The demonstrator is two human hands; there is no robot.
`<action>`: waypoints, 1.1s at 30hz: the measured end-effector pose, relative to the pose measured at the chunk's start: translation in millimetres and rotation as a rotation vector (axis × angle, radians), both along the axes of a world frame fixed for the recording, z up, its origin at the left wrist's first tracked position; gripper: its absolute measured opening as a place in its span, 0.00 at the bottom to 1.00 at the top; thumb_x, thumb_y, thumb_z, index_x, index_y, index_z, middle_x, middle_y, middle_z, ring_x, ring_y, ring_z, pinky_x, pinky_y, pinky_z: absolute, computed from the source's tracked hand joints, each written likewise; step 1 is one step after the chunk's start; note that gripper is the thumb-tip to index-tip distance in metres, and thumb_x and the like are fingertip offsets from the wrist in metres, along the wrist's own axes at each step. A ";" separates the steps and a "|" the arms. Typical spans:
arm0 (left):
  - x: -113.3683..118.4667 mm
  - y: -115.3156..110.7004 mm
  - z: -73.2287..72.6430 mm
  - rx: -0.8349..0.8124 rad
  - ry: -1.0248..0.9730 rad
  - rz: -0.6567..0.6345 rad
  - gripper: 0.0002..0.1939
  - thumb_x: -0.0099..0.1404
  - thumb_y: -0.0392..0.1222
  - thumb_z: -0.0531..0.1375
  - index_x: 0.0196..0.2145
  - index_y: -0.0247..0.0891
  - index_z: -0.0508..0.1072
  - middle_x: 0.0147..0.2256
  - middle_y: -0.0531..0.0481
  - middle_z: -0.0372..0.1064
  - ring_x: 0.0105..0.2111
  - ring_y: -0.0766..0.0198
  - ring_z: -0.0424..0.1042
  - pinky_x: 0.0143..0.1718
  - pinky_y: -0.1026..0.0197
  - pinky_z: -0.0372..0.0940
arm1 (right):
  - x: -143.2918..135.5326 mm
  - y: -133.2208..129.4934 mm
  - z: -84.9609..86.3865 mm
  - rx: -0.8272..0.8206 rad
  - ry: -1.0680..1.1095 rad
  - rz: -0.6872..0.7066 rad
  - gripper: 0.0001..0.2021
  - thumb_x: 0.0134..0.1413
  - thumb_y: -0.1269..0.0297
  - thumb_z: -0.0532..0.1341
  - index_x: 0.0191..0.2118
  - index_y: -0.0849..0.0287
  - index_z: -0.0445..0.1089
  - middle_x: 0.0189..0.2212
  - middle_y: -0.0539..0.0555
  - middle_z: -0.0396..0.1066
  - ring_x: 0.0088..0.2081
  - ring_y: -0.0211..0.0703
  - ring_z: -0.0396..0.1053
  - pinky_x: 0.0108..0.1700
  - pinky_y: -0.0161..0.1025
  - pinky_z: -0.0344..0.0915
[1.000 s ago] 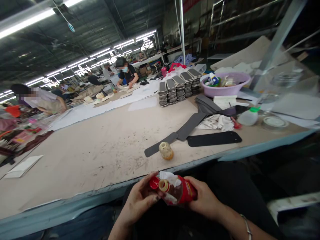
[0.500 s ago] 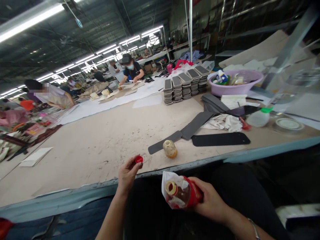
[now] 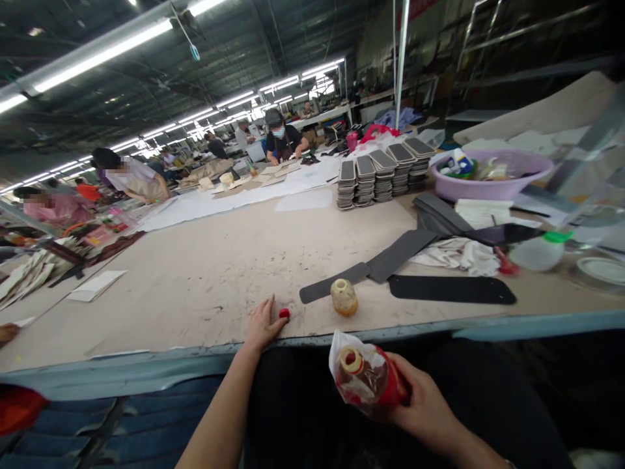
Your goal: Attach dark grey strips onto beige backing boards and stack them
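My left hand [image 3: 262,326] rests at the table's near edge with its fingers apart. Right by its thumb tip, a red bottle cap [image 3: 284,314] is on the tabletop. Over my lap, my right hand [image 3: 420,398] is wrapped round a plastic bottle [image 3: 375,379] with a red label. The bottle is uncapped and tilted, its mouth towards me, with whitish film round the neck and brownish contents. Between the hands and farther up the table stands a small, stained pot with a narrow neck [image 3: 344,298]. Dark flat strips [image 3: 452,290] lie beside and behind it.
Stacks of dark-topped pieces [image 3: 374,179] stand farther back. To the right are a lilac basin [image 3: 491,185], a white cloth [image 3: 459,255] and a green-capped bottle [image 3: 540,253]. Folded paper [image 3: 97,285] lies left. Several people work beyond the table.
My left hand has lowered the red cap from the air to the tabletop and its fingers have spread. My right hand still holds the bottle. The view has shifted slightly.
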State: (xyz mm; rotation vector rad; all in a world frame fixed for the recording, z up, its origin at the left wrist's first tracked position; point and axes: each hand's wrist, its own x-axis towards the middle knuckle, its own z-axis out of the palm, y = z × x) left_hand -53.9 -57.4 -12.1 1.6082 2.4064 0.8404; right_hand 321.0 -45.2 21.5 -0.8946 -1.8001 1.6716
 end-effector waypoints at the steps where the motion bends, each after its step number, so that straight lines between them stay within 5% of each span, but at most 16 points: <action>1: 0.5 -1.8 0.4 0.039 -0.001 -0.002 0.30 0.48 0.50 0.63 0.48 0.35 0.67 0.48 0.41 0.63 0.51 0.51 0.60 0.54 0.51 0.53 | -0.3 0.1 0.2 -0.003 0.004 0.000 0.31 0.37 0.62 0.68 0.51 0.57 0.61 0.45 0.54 0.69 0.45 0.51 0.67 0.48 0.42 0.65; 6: 0.6 -9.4 -2.4 0.165 -0.051 0.033 0.16 0.55 0.51 0.59 0.36 0.36 0.70 0.39 0.46 0.65 0.35 0.63 0.68 0.41 0.60 0.64 | -1.1 -1.3 -1.9 -0.002 0.018 -0.011 0.31 0.37 0.64 0.67 0.51 0.57 0.61 0.45 0.54 0.69 0.44 0.51 0.68 0.48 0.42 0.65; 10: 0.0 -10.5 -5.1 0.160 -0.098 0.040 0.20 0.54 0.50 0.59 0.41 0.36 0.70 0.35 0.48 0.67 0.27 0.66 0.67 0.34 0.61 0.65 | -0.6 -1.8 -3.2 -0.016 0.016 -0.016 0.31 0.37 0.66 0.66 0.52 0.58 0.61 0.46 0.55 0.68 0.45 0.51 0.67 0.48 0.43 0.65; 19: 7.6 -11.3 5.7 0.114 -0.244 -0.030 0.17 0.51 0.50 0.62 0.39 0.41 0.76 0.40 0.48 0.72 0.42 0.58 0.69 0.48 0.58 0.60 | 0.7 -0.3 -3.1 0.016 -0.005 -0.021 0.30 0.37 0.68 0.65 0.51 0.59 0.61 0.46 0.55 0.68 0.47 0.51 0.66 0.51 0.43 0.63; 23: 6.2 -13.0 -0.5 0.174 -0.389 0.074 0.19 0.55 0.54 0.57 0.35 0.37 0.76 0.40 0.45 0.72 0.44 0.56 0.69 0.50 0.55 0.59 | 3.7 0.8 -3.3 0.050 -0.028 -0.048 0.31 0.37 0.68 0.64 0.52 0.59 0.60 0.47 0.56 0.67 0.48 0.52 0.65 0.51 0.43 0.62; 27: 0.8 -14.3 -2.6 0.264 -0.591 0.214 0.31 0.57 0.62 0.51 0.39 0.30 0.73 0.40 0.37 0.72 0.40 0.54 0.71 0.45 0.52 0.64 | 7.3 1.7 -1.9 0.080 -0.022 -0.055 0.29 0.38 0.69 0.63 0.52 0.59 0.61 0.48 0.56 0.67 0.48 0.51 0.66 0.51 0.41 0.62; 30: -2.0 -18.1 9.4 0.352 -0.767 0.238 0.39 0.60 0.66 0.37 0.43 0.29 0.71 0.45 0.33 0.69 0.42 0.53 0.71 0.42 0.51 0.65 | 8.7 2.0 -1.0 0.082 -0.012 -0.073 0.28 0.38 0.68 0.63 0.52 0.60 0.62 0.46 0.56 0.68 0.47 0.52 0.66 0.50 0.41 0.63; 33: 7.2 -19.5 30.6 0.548 -1.154 0.203 0.37 0.58 0.68 0.41 0.39 0.32 0.71 0.44 0.35 0.69 0.44 0.52 0.69 0.43 0.50 0.65 | 9.6 3.0 -3.7 0.062 0.002 -0.108 0.29 0.37 0.67 0.64 0.51 0.60 0.63 0.46 0.57 0.68 0.47 0.53 0.66 0.49 0.43 0.64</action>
